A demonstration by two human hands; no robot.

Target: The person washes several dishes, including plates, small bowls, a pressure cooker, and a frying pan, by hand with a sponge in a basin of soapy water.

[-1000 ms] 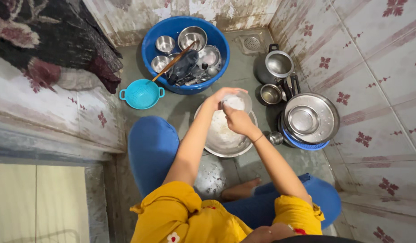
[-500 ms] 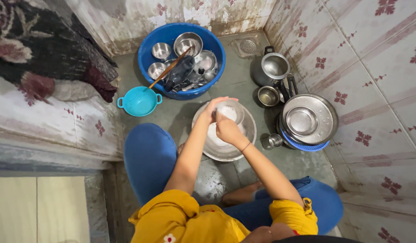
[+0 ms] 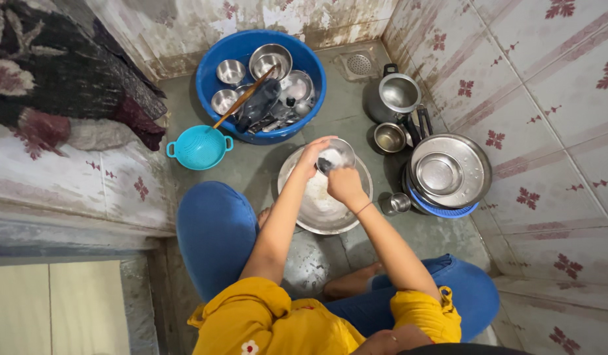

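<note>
Left hand (image 3: 308, 160) holds one small steel bowl (image 3: 337, 155); right hand (image 3: 345, 185) closed inside it, over one soapy basin (image 3: 320, 210); one blue tub (image 3: 226, 56) behind.

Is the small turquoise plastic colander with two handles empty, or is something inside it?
Empty. The small turquoise plastic colander stands upright on the grey floor beside the blue round tub, and only its bare perforated inside shows.

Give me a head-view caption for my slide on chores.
Left hand holds a small bowl over a soapy basin; right hand scrubs inside it.
</note>
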